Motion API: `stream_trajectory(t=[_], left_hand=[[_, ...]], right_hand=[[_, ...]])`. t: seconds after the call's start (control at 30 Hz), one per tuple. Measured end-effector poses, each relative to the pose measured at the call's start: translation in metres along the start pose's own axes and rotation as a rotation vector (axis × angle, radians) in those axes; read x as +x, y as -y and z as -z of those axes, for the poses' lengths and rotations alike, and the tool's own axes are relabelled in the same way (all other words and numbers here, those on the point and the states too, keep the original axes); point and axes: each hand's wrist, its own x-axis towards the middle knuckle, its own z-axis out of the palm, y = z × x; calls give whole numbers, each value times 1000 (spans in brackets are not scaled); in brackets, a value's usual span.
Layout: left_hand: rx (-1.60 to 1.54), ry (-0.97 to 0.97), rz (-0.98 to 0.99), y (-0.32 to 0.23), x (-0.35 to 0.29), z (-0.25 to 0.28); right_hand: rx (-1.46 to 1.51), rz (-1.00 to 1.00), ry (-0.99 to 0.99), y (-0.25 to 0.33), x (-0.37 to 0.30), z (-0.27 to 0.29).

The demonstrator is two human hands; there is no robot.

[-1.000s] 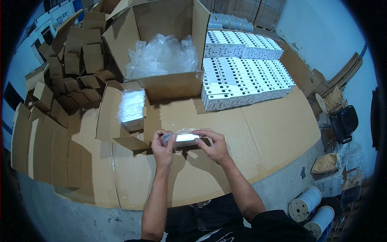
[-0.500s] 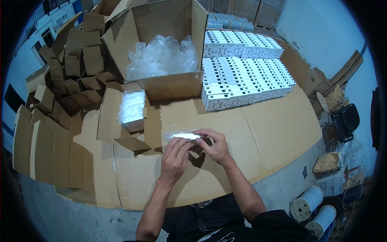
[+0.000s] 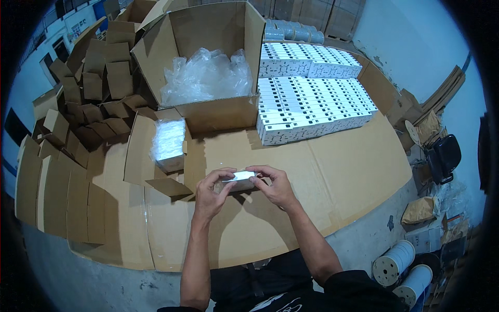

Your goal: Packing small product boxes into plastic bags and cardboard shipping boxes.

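Between my two hands is a small white rectangular block [image 3: 243,176], its top bright and its near side in shade; whether it is wrapped in clear film I cannot tell. My left hand [image 3: 210,194] grips its left end with thumb and fingers. The right end is pinched by my right hand [image 3: 275,185]. Left of my hands stands an open small carton [image 3: 195,161]. Inside it sits a stack of similar white, shiny pieces [image 3: 169,138] in clear plastic wrap.
Behind the small carton, a large open carton [image 3: 218,115] holds crumpled clear plastic bags [image 3: 208,75]. Rows of flat white boxes [image 3: 317,112] are stacked at the right back. Open empty cartons [image 3: 57,187] crowd the left. Cardboard [image 3: 332,182] covers the table; cable spools [image 3: 393,262] stand on the floor.
My left hand has shifted left and turned, with its fingers now at the block's left end. The block's near side has come into view. Clear plastic beside its left end no longer shows.
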Motion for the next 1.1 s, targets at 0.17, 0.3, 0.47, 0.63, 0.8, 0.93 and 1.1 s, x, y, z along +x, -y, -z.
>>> stream_trajectory(t=[0.17,0.3,0.47,0.63,0.8,0.93,1.1], left_hand=[[-235,18,112,20,-5,-7],[-251,17,147,24,-3,-11],[-228,10,170,22,-5,-8],[-122,-17,237,-2,-10,-12],[288,7,167,2,-57,-16],[851,245,45,-22,-92,-18],[878,303,154,-31,-102,-16]], right_hand=[[-204,175,-5,11,8,10],[-384,180,126,18,17,22],[-439,166,280,32,27,23],[-552,175,361,38,37,24],[-640,162,324,36,60,39],[-815,266,185,28,88,46],[-543,294,51,50,111,11]])
